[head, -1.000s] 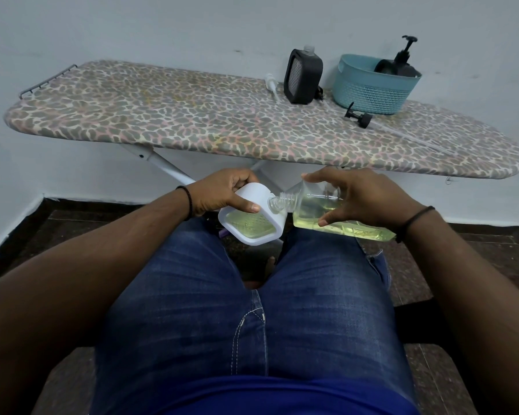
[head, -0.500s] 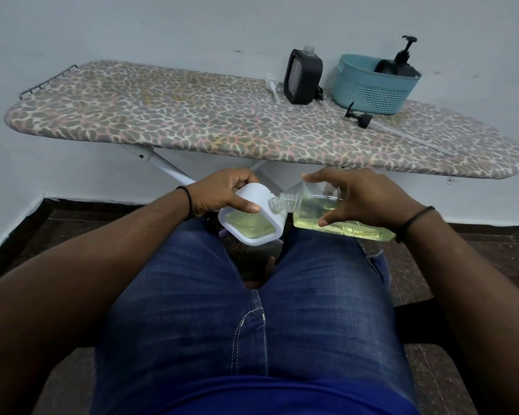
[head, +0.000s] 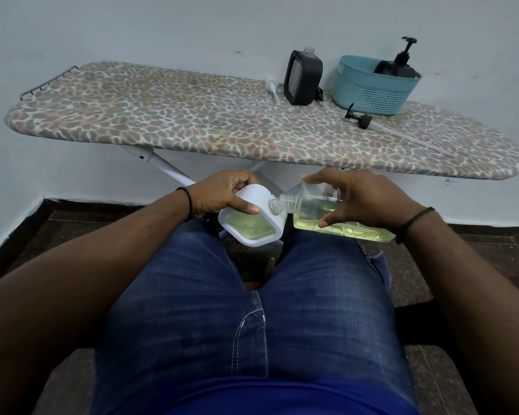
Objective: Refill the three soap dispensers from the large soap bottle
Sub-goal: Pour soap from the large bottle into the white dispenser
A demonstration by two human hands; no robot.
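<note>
Two containers meet over my lap: my left hand [head: 222,194] grips the white square plastic dispenser [head: 250,221], tilted, yellow-green soap showing inside, while my right hand [head: 360,200] curls around the clear large soap bottle [head: 327,218], lying nearly flat, its neck at the dispenser's rim. Far right on the leopard-print ironing board [head: 192,121], a teal basket [head: 372,88] holds a black pump bottle, half hidden; a black square dispenser [head: 302,77] stands just left of it.

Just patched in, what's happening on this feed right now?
A seated person is refilling a white soap dispenser, held tilted in the left hand over the lap. The right hand tips the large soap bottle with its neck at the dispenser's opening. On the ironing board wait a black dispenser, a loose pump and a teal basket.
</note>
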